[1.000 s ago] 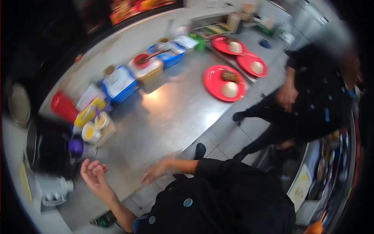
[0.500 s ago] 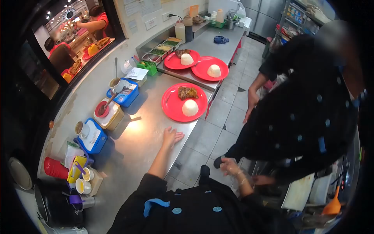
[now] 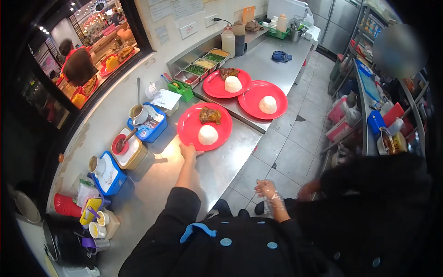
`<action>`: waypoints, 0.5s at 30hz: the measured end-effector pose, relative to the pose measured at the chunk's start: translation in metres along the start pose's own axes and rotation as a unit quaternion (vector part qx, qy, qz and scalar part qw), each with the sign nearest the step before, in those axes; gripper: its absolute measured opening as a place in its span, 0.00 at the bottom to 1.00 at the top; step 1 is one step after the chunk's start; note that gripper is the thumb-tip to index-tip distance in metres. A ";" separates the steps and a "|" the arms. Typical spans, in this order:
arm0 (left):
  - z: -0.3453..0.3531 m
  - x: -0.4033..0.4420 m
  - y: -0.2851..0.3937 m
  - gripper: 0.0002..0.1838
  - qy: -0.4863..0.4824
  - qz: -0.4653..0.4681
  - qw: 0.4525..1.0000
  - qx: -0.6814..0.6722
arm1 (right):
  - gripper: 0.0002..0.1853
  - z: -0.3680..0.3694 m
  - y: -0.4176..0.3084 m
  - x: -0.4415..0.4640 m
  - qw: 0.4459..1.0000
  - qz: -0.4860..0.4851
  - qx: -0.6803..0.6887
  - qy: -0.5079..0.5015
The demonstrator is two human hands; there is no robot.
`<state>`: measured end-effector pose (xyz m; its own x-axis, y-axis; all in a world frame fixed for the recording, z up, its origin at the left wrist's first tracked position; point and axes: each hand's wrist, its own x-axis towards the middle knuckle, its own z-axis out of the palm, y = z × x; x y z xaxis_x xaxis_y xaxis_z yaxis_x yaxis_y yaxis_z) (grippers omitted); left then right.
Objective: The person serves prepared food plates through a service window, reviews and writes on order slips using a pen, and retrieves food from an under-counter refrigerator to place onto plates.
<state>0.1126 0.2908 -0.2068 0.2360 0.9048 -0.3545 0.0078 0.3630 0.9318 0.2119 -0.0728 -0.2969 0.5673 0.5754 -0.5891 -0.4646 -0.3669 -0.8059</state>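
Note:
My left hand (image 3: pixel 188 152) grips the near rim of a red plate (image 3: pixel 188 123), with its fingers partly hidden under the edge. On that plate are a browned piece of grilled meat (image 3: pixel 210 116) and a molded mound of white rice (image 3: pixel 208 135). My right hand (image 3: pixel 266 189), in a clear plastic glove, hangs over the floor beside the counter. Its fingers are curled in and nothing shows in them. Farther back lie another red plate (image 3: pixel 214 88) with meat and rice, and a red plate (image 3: pixel 251 104) with a rice mound (image 3: pixel 267 105).
Blue tubs (image 3: pixel 110 174) and cups line the wall side of the steel counter (image 3: pixel 161 203). Metal trays of chopped toppings (image 3: pixel 207 63) and sauce bottles (image 3: pixel 238 39) stand behind. A co-worker in black (image 3: pixel 364 207) is close on my right, near shelving (image 3: pixel 369 124).
My left hand has gone from lying on the counter to gripping the near plate, which has shifted left. The co-worker has moved from ahead on the right to close beside me.

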 end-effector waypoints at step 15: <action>-0.038 0.072 0.019 0.17 -0.062 -0.020 0.997 0.050 | 0.16 -0.120 -0.044 0.063 0.985 0.030 -0.130 0.112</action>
<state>0.0932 0.3717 -0.2178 0.3510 0.8540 -0.3841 0.1153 0.3676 0.9228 0.3494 -0.1084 -0.3059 0.6934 0.3832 -0.6103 -0.3275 -0.5868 -0.7405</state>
